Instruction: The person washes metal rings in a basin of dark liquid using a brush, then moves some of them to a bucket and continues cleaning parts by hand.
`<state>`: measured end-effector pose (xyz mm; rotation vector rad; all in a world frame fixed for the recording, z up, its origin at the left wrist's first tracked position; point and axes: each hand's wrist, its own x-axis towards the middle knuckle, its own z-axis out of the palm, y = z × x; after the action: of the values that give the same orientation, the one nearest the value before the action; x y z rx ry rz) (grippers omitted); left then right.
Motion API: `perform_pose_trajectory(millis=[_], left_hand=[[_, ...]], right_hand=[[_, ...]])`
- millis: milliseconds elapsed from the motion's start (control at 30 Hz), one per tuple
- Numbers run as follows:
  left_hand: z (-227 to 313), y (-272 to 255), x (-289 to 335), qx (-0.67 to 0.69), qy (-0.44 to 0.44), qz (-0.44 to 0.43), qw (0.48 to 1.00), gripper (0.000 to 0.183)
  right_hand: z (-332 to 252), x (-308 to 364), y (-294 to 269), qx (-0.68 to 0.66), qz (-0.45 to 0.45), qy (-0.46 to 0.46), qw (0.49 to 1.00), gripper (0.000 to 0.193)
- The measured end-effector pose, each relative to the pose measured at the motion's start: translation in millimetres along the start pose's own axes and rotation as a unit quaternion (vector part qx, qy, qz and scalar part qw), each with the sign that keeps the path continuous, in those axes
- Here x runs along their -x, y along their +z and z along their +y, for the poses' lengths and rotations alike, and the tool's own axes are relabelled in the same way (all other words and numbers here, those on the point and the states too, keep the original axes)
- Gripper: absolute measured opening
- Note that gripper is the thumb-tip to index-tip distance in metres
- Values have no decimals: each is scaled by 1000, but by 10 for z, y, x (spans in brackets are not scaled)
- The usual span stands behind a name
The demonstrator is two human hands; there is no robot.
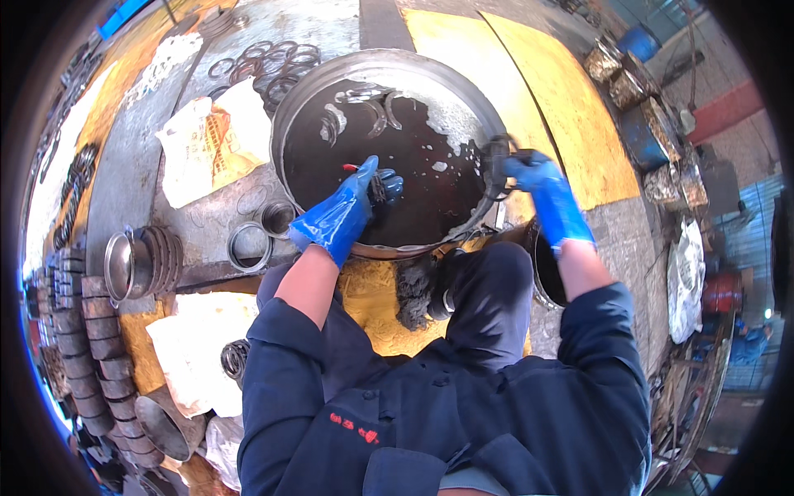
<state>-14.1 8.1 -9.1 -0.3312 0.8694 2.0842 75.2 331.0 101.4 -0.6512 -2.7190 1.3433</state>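
Before me stands a wide round metal basin (285, 169) of dark liquid with pale foam. My left hand (346, 207), in a blue rubber glove, is over the liquid, its fingers curled round a small tool with a red end (351, 167) and a dark, bristly-looking part (378, 188). My right hand (533, 172), gloved too, is closed at the basin's right rim on dark rings (497, 168), smeared by motion. At the basin's far side, curved metal pieces (378, 116) show partly above the liquid.
Many dark rings (281, 62) lie beyond the basin, beside a white printed sack (217, 140). Larger rings (250, 246) are left of my knee. Dark cylinders (103, 331) are stacked at left. An open drum (546, 264) stands by my right knee; metal cans (649, 132) line the right.
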Motion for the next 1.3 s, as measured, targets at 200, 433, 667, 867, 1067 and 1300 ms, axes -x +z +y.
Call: perform_pose_trajectory(millis=[200,433,667,867,1067,1300], left_hand=[[70,49,93,-59,28,27,998,60],[127,-119,761,-373,209,21,904,39],[57,-232,649,-476,225,36,849,30],[-14,-323,399,-33,65,28,997,30],[-13,-188,524,-613,363,11,701,18],[-133,-142,142,-558,71,44,826,34]], right_hand=[[-451,-83,1566,-74,-126,19,989,25],[-781,309,2056,142,-293,-214,921,36],[-650,107,1819,-248,-305,237,888,45],[-102,-240,1700,-412,-240,404,781,45],[20,-47,1671,-221,-250,95,938,42],[-364,-146,2070,-254,-384,15,887,44]])
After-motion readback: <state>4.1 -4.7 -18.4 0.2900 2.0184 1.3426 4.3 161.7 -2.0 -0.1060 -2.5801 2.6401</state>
